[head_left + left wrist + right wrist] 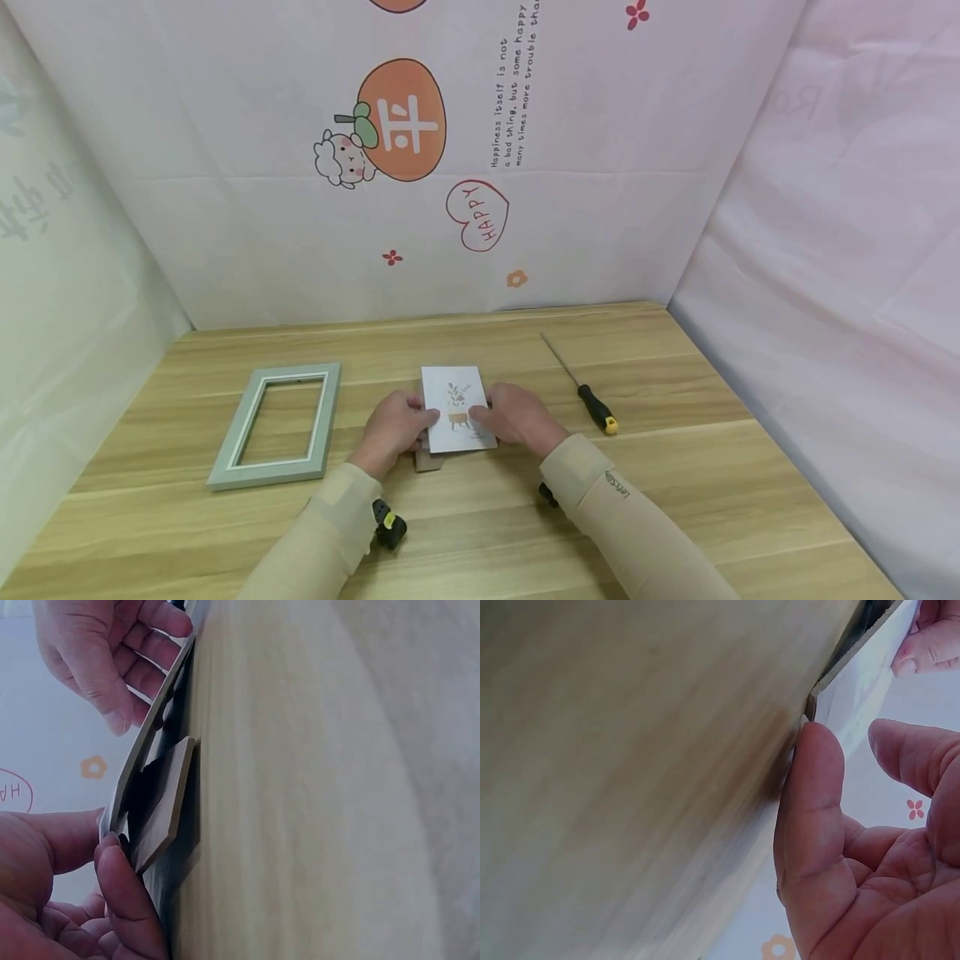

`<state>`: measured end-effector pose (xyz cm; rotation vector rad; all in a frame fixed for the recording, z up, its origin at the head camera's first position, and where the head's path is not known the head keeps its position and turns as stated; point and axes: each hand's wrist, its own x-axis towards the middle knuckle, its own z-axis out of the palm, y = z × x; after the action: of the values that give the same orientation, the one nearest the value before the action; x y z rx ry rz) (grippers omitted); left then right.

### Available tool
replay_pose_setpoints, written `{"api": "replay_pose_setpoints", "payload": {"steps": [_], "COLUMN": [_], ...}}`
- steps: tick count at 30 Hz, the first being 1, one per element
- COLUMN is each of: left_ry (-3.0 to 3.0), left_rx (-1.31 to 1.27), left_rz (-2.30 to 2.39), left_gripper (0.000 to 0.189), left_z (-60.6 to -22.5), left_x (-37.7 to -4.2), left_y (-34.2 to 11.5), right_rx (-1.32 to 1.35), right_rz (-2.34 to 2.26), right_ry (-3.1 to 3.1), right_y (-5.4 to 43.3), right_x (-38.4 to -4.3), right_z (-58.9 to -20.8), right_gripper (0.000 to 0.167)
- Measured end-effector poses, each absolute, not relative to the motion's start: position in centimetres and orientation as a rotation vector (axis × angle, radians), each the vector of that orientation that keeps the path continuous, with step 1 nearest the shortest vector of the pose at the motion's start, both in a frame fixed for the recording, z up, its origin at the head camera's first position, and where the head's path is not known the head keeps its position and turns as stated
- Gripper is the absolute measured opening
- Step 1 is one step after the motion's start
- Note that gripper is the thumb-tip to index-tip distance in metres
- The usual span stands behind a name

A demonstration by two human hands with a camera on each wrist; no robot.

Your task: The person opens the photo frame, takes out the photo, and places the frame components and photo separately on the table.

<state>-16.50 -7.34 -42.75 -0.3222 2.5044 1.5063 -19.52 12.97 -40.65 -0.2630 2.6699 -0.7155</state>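
Note:
A white picture card (452, 383) printed with a potted plant lies on a thin backing board (154, 724). The board is held tilted a little above the table, and a brown stand flap (429, 462) sticks out beneath it. My left hand (392, 429) pinches the left edge, thumb on the card and fingers underneath. On the opposite side, my right hand (521, 414) has a finger touching the edge near a corner, while its thumb stands off the card in the right wrist view. A light green picture frame (322, 425) lies to the left, with an open centre.
A screwdriver (596, 408) with a black and yellow handle lies right of the hands. The wood-grain table (480, 533) is bordered by a printed white cloth (285, 250) at the back and cloth at both sides.

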Motion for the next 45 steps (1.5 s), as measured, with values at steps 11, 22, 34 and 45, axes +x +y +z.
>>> {"api": "replay_pose_setpoints", "payload": {"steps": [11, 22, 34, 45], "left_ry": [2.427, 2.394, 2.392, 2.554], "left_rx": [-0.341, -0.344, -0.335, -0.238], "left_rz": [1.611, 1.658, 1.657, 1.566], "left_gripper": [0.030, 0.035, 0.040, 0.053], "left_z": [-43.0, -43.0, -42.8, -41.6], "left_x": [-16.6, -16.8, -16.6, -15.9], "left_y": [-7.6, -7.3, -7.5, -9.7], "right_rx": [-0.253, -0.272, -0.434, -0.417], "right_rz": [-0.730, -0.635, -0.405, -0.417], "right_ry": [2.683, 2.756, 2.839, 2.839], "right_y": [13.1, 13.3, 13.0, 13.2], "right_x": [-19.6, -19.8, -19.6, -19.5], "right_z": [-40.6, -40.8, -41.2, -41.3], "right_gripper": [0.030, 0.031, 0.048, 0.039]}}
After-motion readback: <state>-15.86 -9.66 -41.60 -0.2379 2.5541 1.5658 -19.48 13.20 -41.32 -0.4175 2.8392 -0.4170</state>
